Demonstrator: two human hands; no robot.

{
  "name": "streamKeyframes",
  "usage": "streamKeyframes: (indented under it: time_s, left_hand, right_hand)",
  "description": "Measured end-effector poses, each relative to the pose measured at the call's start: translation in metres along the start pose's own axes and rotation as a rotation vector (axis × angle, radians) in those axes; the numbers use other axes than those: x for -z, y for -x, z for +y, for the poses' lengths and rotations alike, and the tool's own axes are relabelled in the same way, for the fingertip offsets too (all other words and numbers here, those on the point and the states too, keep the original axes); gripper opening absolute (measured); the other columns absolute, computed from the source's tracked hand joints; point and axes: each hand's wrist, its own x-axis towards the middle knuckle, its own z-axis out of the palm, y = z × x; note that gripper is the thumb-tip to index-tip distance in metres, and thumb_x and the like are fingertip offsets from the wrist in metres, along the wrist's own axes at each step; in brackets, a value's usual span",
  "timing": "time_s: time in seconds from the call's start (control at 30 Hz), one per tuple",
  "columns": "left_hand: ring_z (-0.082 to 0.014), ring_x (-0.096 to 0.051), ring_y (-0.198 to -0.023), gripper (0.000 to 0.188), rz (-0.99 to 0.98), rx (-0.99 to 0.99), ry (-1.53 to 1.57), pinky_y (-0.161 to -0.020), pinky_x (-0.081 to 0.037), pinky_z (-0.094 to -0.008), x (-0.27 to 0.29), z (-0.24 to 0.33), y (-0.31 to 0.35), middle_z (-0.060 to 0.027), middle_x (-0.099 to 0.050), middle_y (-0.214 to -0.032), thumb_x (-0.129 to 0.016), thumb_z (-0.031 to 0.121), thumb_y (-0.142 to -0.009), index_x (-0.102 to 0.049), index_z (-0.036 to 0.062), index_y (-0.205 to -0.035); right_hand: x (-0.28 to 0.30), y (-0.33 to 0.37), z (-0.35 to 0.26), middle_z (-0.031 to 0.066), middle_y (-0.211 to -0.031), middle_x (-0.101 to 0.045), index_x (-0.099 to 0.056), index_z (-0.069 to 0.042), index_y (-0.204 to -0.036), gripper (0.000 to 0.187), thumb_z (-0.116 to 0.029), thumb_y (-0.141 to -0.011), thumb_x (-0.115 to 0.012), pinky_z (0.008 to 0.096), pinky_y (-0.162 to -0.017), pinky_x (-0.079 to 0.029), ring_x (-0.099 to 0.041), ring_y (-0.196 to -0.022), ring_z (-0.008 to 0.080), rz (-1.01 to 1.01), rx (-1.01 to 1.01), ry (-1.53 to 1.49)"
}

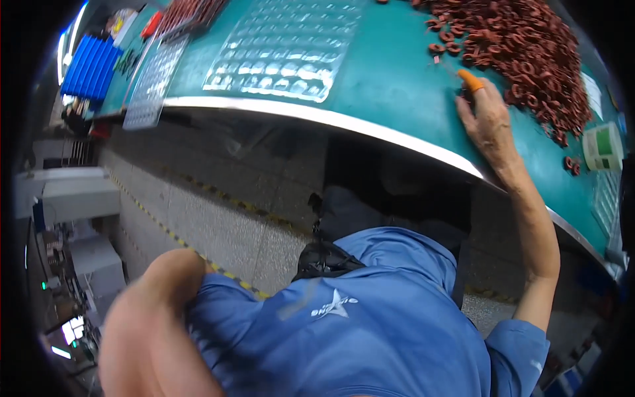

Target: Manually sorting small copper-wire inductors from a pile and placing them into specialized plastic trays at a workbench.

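The left arm (152, 331) bends at eight o'clock, the left hand out of view, its grip impossible to tell. At two o'clock the right hand (491, 122), back uppermost over the bench (390, 92), wraps its grip round an orange-handled tool (471, 81) pointing toward ten. Reddish-brown rings (522, 46) heap at its one o'clock; handling them seems underway, calling next for steady aim.

- A green tabletop (390, 99) with a bright, pale front edge (370, 126) spans the upper part of the room, deep shadow gathered beneath it.
- Grey, speckled flooring (198, 202) runs below, crossed by two lines of yellow-and-black striped marking (228, 200).
- Pale, boxy machines (96, 264) stand along the left, where a small green light (45, 286) and a white screen (73, 329) glow.
- Bright strip lighting (78, 26) shines at upper left.
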Motion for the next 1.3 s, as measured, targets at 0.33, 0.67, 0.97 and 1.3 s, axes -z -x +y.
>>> streamKeyframes:
  time_s: [0.33,0.67,0.97,1.3]
  left_hand:
    - [-0.0256,-0.063,-0.094,0.034,-1.407,2.564,0.635,-0.085,-0.048,-0.0374,0.199,0.382,0.267,-0.0148,-0.067,-0.097,-0.053,0.03,-0.091,-0.063,0.0013,-0.107]
    - [-0.041,-0.063,-0.091,0.034,-1.341,2.361,1.201,-0.077,-0.049,-0.0499,0.21,0.625,0.25,-0.0248,-0.066,-0.096,-0.059,0.029,-0.079,-0.067,0.0019,-0.099]
    - [-0.0374,-0.062,-0.096,0.033,-1.59,2.247,1.143,-0.081,-0.048,-0.0493,0.08,0.521,0.364,-0.0217,-0.065,-0.102,-0.054,0.027,-0.084,-0.066,0.002,-0.102]
    - [-0.0329,-0.061,-0.101,0.032,-1.954,2.211,1.084,-0.086,-0.048,-0.0485,0.06,0.432,0.412,-0.0179,-0.064,-0.111,-0.048,0.024,-0.089,-0.065,0.002,-0.106]
  right_hand:
    - [-0.002,-0.002,-0.004,0.0157,-0.099,-0.057,-0.056,0.001,-0.119,0.038,-0.001,-0.082,-0.062,0.0341,-0.07,-0.049,-0.057,-0.081,0.027,-0.081,0.067,0.141]
    - [0.001,-0.012,0.0,0.0226,-0.102,-0.056,-0.055,0.006,-0.115,0.036,0.007,-0.08,-0.059,0.0422,-0.08,-0.046,-0.056,-0.09,0.038,-0.2,-0.035,0.1]
    - [0.018,-0.016,-0.013,0.0206,-0.101,-0.055,-0.054,0.008,-0.105,0.035,0.008,-0.071,-0.061,0.0447,-0.074,-0.044,-0.053,-0.085,0.0376,-0.32,-0.155,-0.014]
    - [0.007,-0.019,-0.009,0.0198,-0.101,-0.056,-0.057,0.005,-0.107,0.031,0.008,-0.076,-0.06,0.04,-0.082,-0.045,-0.055,-0.092,0.0353,-0.272,-0.107,0.043]
